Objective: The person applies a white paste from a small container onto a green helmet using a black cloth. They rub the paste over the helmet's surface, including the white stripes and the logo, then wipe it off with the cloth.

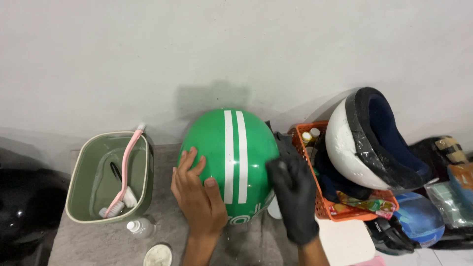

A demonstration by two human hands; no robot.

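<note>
the left hand (pixel 197 194), bare, lay flat with fingers spread on the lower left side of the green helmet (pixel 231 160), the thumb reaching toward the two white stripes that ran over its crown. the right hand (pixel 294 197), in a black glove, pressed against the helmet's right edge with its fingers loosely curled upward; whether they pinched anything could not be told. the helmet stood dome-up between the two hands, on the grey tabletop (pixel 98 244) and close to the pale wall (pixel 221 49) behind it. just left of the helmet sat a pale green tub (pixel 81 177) holding a pink brush (pixel 123 172) that leaned from its far rim down to the bottom, bristles lowest. near the tub's front corner lay a small clear bottle (pixel 139 227) with a white cap, and beside it at the frame's edge a round white lid (pixel 157 256). to the right of the gloved hand stood an orange basket (pixel 330 209) with small bottles and wrappers in it, and a white helmet (pixel 364 143) with dark padding rested tilted on top of it. a blue helmet (pixel 419 216) lay lower, further right, among bags.
</note>
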